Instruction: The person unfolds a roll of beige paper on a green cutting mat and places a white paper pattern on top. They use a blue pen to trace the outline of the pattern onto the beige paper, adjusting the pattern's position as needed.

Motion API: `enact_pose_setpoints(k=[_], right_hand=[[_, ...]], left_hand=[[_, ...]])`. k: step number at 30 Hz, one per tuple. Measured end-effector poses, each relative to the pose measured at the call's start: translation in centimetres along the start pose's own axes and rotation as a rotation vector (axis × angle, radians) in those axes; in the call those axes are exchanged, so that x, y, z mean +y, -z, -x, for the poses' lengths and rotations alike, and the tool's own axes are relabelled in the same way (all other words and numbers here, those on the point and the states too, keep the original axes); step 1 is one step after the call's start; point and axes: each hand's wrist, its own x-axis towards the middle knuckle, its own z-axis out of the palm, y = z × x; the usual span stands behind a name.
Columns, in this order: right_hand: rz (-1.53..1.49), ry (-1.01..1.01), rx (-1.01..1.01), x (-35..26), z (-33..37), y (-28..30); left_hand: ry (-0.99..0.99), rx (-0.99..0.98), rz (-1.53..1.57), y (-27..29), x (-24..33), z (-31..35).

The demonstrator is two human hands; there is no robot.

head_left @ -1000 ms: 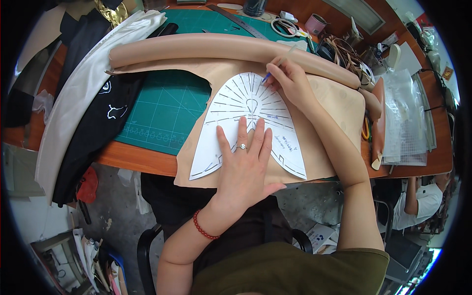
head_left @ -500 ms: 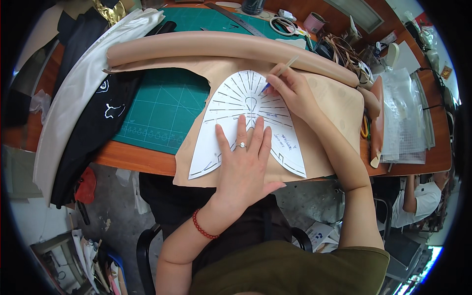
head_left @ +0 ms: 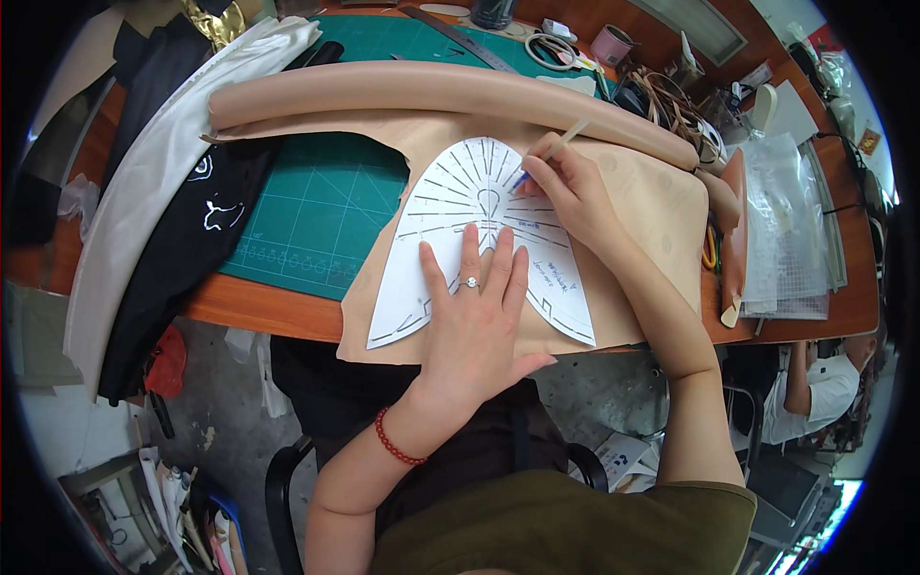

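A white paper pattern [head_left: 422,259] with slotted lines fanning out from its middle lies flat on a tan leather sheet [head_left: 642,230]. My left hand [head_left: 476,311] is spread open over the lower middle of the pattern, its fingertips pressing on the paper. Pinched in my right hand [head_left: 570,187] is a slim pen [head_left: 577,129] with a pale barrel and a blue part near its point. The pen's point is at the slots on the pattern's upper right. Behind the pattern, the leather's far side is curled into a long roll [head_left: 450,88].
A green cutting mat [head_left: 316,211] shows under the leather at left. White fabric [head_left: 182,182] and black fabric [head_left: 182,249] drape over the table's left edge. A metal ruler [head_left: 460,38] lies behind the roll. Clear plastic sheets [head_left: 786,230] are stacked at right. Another person [head_left: 819,393] sits at far right.
My right hand has shifted slightly right and down with the pen, from one slot area toward another. My left hand stays on the pattern.
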Motion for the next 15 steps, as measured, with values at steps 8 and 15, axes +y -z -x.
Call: enact_pose_setpoints(k=[8, 15], right_hand=[[0.098, -0.167, 0.108, -0.6, -0.7, 2.4], [0.023, -0.063, -0.031, -1.1, 0.8, 0.7]], left_hand=[[0.005, -0.007, 0.005, 0.0, 0.0, 0.0], [0.003, -0.004, 0.005, 0.0, 0.0, 0.0]])
